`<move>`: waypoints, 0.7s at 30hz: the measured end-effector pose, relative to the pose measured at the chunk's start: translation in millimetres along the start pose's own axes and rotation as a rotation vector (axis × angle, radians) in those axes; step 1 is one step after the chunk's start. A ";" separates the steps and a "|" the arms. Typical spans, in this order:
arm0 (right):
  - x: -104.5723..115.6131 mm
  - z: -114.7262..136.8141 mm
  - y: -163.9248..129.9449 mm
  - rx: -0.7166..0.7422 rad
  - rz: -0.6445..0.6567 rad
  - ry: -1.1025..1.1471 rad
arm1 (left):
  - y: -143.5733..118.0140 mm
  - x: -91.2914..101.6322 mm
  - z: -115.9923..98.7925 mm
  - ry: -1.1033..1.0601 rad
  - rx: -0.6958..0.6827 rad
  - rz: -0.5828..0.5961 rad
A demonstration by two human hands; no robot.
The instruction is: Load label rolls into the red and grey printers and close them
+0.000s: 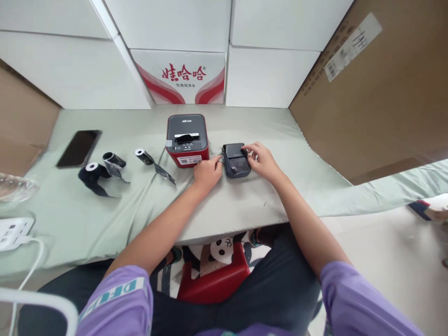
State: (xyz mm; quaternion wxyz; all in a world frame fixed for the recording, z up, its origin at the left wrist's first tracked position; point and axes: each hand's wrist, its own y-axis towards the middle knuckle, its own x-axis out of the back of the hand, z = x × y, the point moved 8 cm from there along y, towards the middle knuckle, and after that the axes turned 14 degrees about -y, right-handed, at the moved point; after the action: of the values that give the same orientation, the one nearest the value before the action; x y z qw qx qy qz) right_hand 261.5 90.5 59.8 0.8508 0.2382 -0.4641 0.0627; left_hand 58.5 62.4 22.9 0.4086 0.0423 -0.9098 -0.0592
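Observation:
A small black portable printer (pixel 238 166) lies on the cloth-covered table between my two hands. My left hand (pixel 209 173) has its fingers curled, with the fingertips against the printer's left side. On the other side, my right hand (pixel 262 159) holds the printer's right edge, its fingers bent over the upper corner. Just left of it stands a larger red and black label printer (pixel 187 137), close to my left hand. A dark strip shows at the slot on its top. Whatever my fingers do beneath the small printer is hidden.
Left on the table are a paper roll (pixel 143 157) with a dark tail, two more rolls (pixel 94 170), a phone (pixel 79 148) and a white power strip (pixel 16 233). White boxes (pixel 178 23) stand behind; a large cardboard box (pixel 385 93) stands right. Below is a red stool (pixel 217 282).

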 end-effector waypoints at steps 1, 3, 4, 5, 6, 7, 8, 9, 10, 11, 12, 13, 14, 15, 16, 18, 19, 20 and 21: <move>-0.5 -1.6 0.5 0.004 0.005 0.013 | -0.2 0.0 -0.4 0.012 0.008 0.008; -0.9 -3.6 2.5 0.006 0.013 0.035 | -0.3 -0.3 -1.2 0.024 0.015 0.024; -0.3 -3.9 4.2 0.002 0.006 0.044 | -0.2 -0.4 -1.4 0.026 0.017 0.029; 1.1 -4.0 6.6 -0.007 -0.011 0.052 | -0.2 -0.5 -1.6 0.026 0.016 0.031; 3.2 -4.4 9.6 -0.025 -0.043 0.061 | -0.1 -0.4 -1.9 0.024 0.013 0.030; 6.0 -5.2 13.2 -0.052 -0.087 0.072 | 0.0 -0.3 -2.0 0.022 0.010 0.027; 8.7 -6.5 17.2 -0.085 -0.136 0.085 | 0.0 -0.1 -1.9 0.021 0.010 0.024; 10.5 -7.9 21.8 -0.117 -0.179 0.102 | 0.0 -0.1 -1.7 0.021 0.012 0.023; 11.3 -9.4 26.7 -0.145 -0.212 0.121 | 0.0 -0.2 -1.3 0.021 0.014 0.021; 11.0 -11.0 31.8 -0.166 -0.233 0.143 | 0.0 -0.3 -1.0 0.021 0.018 0.021; 9.6 -12.8 36.7 -0.183 -0.243 0.169 | 0.0 -0.5 -0.8 0.019 0.019 0.023; 7.2 -14.7 41.1 -0.196 -0.238 0.194 | 0.1 -0.8 -0.9 0.015 0.018 0.026; 3.5 -16.7 44.7 -0.206 -0.219 0.217 | 0.2 -0.9 -1.0 0.011 0.017 0.028; -1.4 -18.3 47.2 -0.210 -0.183 0.234 | 0.3 -1.0 -1.1 0.009 0.017 0.029; -7.4 -19.1 48.8 -0.208 -0.132 0.242 | 0.5 -1.1 -1.2 0.008 0.019 0.031; -19.7 -17.2 49.1 -0.169 -0.024 0.227 | 0.6 -1.0 -1.0 0.012 0.027 0.033; -24.2 -14.7 48.4 -0.133 0.011 0.201 | 0.6 -0.9 -1.0 0.015 0.029 0.033; -27.3 -11.4 47.7 -0.091 0.029 0.164 | 0.6 -0.9 -1.1 0.017 0.029 0.033; -29.4 -8.0 47.0 -0.050 0.036 0.117 | 0.7 -1.0 -1.3 0.018 0.027 0.034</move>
State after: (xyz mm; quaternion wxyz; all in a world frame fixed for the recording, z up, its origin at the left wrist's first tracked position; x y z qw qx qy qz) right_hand 235.7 138.9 48.4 0.8809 0.2045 -0.4193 0.0801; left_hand 60.1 63.0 23.2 0.4168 0.0328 -0.9075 -0.0395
